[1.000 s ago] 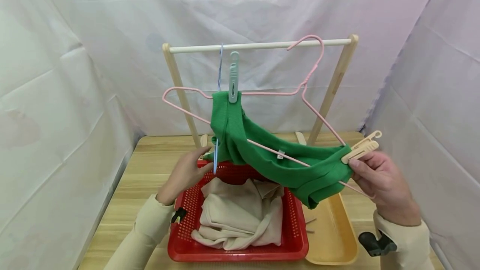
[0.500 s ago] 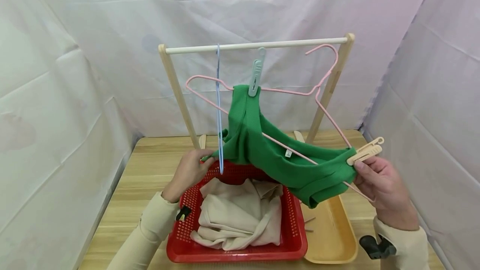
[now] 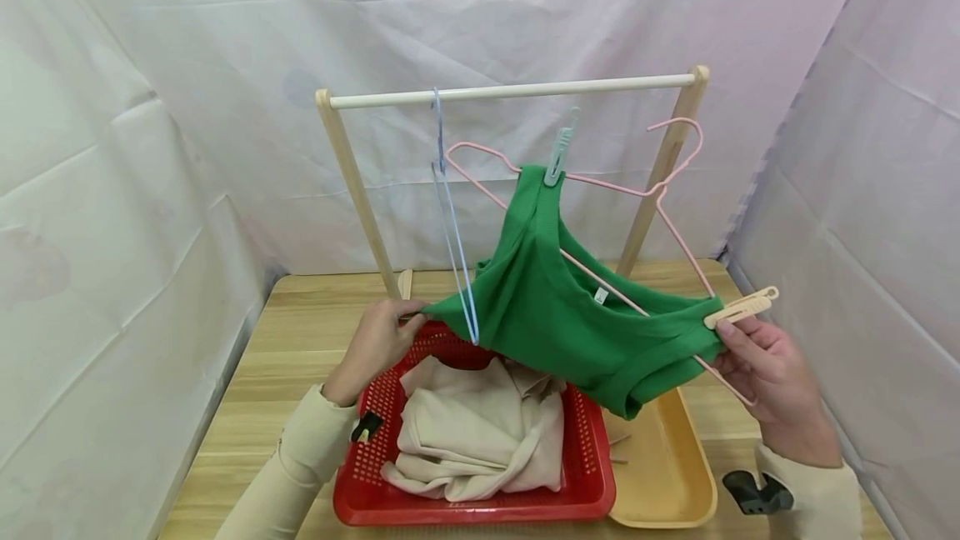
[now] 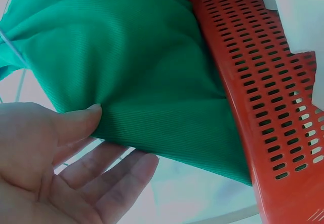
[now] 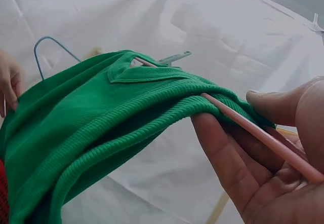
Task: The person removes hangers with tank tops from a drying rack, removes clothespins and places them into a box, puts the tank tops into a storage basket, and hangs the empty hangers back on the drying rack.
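A green tank top (image 3: 577, 332) hangs stretched between both hands on a pink hanger (image 3: 685, 244). My left hand (image 3: 377, 350) pinches its lower edge between thumb and fingers, as the left wrist view confirms. My right hand (image 3: 780, 386) holds the shoulder strap, and in the right wrist view the pink hanger's end (image 5: 263, 138) lies across its fingers. A pale green clothespin (image 3: 558, 158) clips one strap to the hanger. A beige clothespin (image 3: 742, 307) is on the other strap, just above my right thumb. The hanger's hook is off the rod.
Behind stands a wooden rack with a white rod (image 3: 517, 92), from which a blue hanger (image 3: 441, 136) hangs in front of the top's left part. Below are a red basket (image 3: 480, 513) holding beige cloth (image 3: 480, 432) and a yellow tray (image 3: 663, 473). White curtains (image 3: 225, 40) surround the table.
The top and pink hanger have moved right, clear of most of the blue hanger. My left hand has taken hold of the hem and spread the cloth; my right hand has shifted slightly right.
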Motion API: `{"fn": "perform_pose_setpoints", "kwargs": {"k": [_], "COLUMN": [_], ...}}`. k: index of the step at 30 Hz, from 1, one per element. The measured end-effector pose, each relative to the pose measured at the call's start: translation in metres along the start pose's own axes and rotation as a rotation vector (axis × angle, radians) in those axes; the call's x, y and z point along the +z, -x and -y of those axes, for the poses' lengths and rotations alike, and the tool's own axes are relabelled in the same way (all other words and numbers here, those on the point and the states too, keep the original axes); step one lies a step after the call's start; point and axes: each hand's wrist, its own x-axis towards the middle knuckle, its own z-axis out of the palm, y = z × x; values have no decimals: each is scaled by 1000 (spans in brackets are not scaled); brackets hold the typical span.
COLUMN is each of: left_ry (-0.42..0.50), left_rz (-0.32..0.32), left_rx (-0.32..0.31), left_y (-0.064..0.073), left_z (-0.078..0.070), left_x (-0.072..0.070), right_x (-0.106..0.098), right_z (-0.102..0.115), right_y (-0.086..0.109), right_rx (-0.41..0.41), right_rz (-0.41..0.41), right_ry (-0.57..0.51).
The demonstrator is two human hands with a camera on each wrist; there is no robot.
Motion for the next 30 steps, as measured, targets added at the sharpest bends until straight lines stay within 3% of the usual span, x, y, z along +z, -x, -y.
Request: {"fn": "perform_pose_setpoints", "kwargs": {"k": [6,10,16,30], "left_ry": [5,27,72,134], "left_rz": [-16,-50,-118,-185], "left_rx": [-7,-3,4,128], "left_y": [1,0,1,6], "left_z": [0,-1,-7,-27], "left_x": [-3,-4,-10,-23], "right_x": [-5,-8,-5,-8], "right_z": [-5,-12,-17,-22], "right_y": [0,0,-3,-6], "right_rx": [-20,-61,-3,98], "right_rz": [-34,-97,-196,-195], "right_ry": [46,152,306,334]}}
